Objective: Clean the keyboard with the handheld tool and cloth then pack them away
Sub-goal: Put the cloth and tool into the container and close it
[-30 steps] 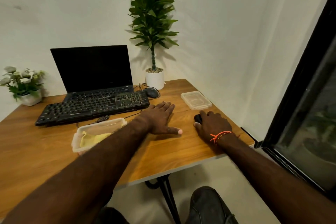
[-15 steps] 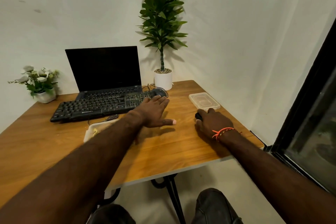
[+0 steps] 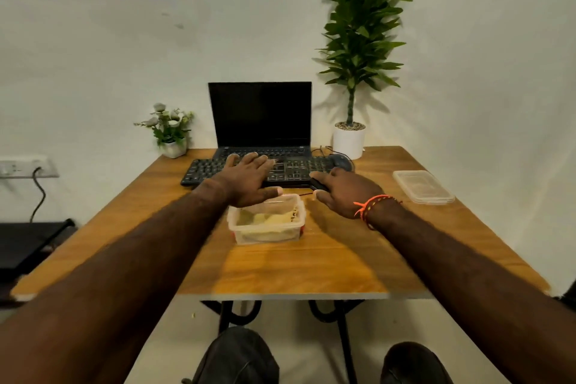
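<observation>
A black keyboard (image 3: pixel 202 170) lies across the far middle of the wooden table (image 3: pixel 311 268), in front of a laptop. My left hand (image 3: pixel 249 179) is spread flat, fingers apart, over the keyboard's middle keys. My right hand (image 3: pixel 346 193) is closed on a small black handheld tool (image 3: pixel 318 184) just right of the keyboard's near edge; most of the tool is hidden under the fingers. A clear plastic container (image 3: pixel 266 223) with a yellow cloth (image 3: pixel 274 219) inside stands near the table's centre, just below both hands.
A black laptop (image 3: pixel 260 115) is open behind the keyboard, with a mouse (image 3: pixel 341 160) to its right. The container's lid (image 3: pixel 422 186) lies at the right side. A tall potted plant (image 3: pixel 350 137) and a small flower pot (image 3: pixel 171 134) stand at the back.
My view has swung left and centred on the table. My left hand moved from the bare table onto the keyboard. My right hand moved left with the black tool, from near the lid toward the keyboard.
</observation>
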